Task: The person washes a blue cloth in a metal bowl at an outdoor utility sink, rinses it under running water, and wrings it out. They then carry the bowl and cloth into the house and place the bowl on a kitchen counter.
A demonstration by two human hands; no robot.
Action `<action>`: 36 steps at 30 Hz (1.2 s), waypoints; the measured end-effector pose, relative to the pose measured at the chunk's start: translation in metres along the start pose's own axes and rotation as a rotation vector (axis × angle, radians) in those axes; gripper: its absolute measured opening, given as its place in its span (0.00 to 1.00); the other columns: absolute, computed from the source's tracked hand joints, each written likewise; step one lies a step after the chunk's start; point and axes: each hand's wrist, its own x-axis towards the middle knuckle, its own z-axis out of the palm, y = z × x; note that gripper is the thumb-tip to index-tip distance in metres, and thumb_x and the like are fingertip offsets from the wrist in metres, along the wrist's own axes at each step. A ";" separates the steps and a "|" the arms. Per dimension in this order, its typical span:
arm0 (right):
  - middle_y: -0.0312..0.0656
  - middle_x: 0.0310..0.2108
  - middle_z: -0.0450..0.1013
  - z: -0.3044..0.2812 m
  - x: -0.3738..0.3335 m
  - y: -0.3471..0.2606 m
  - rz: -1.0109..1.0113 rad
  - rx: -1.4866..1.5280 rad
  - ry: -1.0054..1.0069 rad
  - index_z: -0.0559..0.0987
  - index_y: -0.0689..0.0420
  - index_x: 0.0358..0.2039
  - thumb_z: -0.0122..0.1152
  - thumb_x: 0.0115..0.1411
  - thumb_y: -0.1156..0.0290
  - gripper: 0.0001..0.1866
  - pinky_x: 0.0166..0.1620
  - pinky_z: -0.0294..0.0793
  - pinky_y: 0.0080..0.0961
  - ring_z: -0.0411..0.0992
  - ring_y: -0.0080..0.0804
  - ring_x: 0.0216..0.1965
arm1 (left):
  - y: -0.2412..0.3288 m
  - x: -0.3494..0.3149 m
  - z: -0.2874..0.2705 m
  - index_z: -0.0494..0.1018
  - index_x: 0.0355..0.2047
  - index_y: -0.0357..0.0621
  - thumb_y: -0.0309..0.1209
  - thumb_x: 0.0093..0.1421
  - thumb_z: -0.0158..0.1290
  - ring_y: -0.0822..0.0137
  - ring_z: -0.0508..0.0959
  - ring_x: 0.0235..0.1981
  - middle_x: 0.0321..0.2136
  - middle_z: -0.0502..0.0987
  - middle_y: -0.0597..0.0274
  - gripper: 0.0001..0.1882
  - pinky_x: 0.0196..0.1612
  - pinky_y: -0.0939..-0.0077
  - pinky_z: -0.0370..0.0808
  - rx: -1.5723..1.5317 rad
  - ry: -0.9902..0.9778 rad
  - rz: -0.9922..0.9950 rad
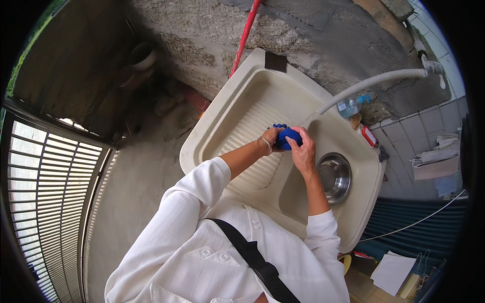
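Observation:
Over the divide between the two basins of a cream sink [194, 146], I grip a bunched dark-blue cloth [288, 140] in both hands. My left hand [272, 138] is closed round its left side, with a thin band at the wrist. From the right, my right hand [304, 154] presses its fingers and thumb onto the same cloth. What kind of cloth item it is, I cannot tell. The left basin has a ribbed washboard slope [247, 134]. In the deeper right basin sits a shiny metal bowl [334, 178], partly behind my right forearm.
A grey corrugated hose [374, 83] runs from the wall fitting to the sink. On the back right rim stand a clear bottle with a blue top [351, 106] and a small red-and-white item [369, 136]. A red pole [246, 35] leans behind; a barred gate [50, 202] is at left.

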 end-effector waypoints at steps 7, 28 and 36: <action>0.44 0.32 0.68 -0.015 0.025 -0.001 -0.255 -0.141 0.247 0.73 0.57 0.39 0.57 0.46 0.83 0.17 0.37 0.68 0.33 0.67 0.43 0.36 | 0.039 0.014 0.010 0.48 0.57 0.43 0.43 0.61 0.42 0.43 0.60 0.55 0.62 0.41 0.54 0.29 0.50 0.35 0.60 -0.157 0.204 0.172; 0.43 0.28 0.69 0.002 -0.020 -0.025 -0.213 0.206 0.082 0.73 0.59 0.36 0.65 0.45 0.77 0.15 0.33 0.69 0.28 0.69 0.38 0.28 | 0.020 0.044 0.001 0.60 0.47 0.34 0.35 0.62 0.37 0.55 0.76 0.35 0.33 0.73 0.45 0.18 0.40 0.59 0.74 0.038 -0.060 -0.067; 0.40 0.33 0.72 -0.003 -0.003 0.010 -0.098 -0.108 0.085 0.75 0.55 0.37 0.63 0.45 0.77 0.16 0.38 0.69 0.32 0.70 0.40 0.35 | 0.027 0.014 0.015 0.56 0.54 0.41 0.50 0.64 0.24 0.50 0.64 0.52 0.51 0.63 0.48 0.30 0.54 0.47 0.58 -0.314 -0.058 -0.178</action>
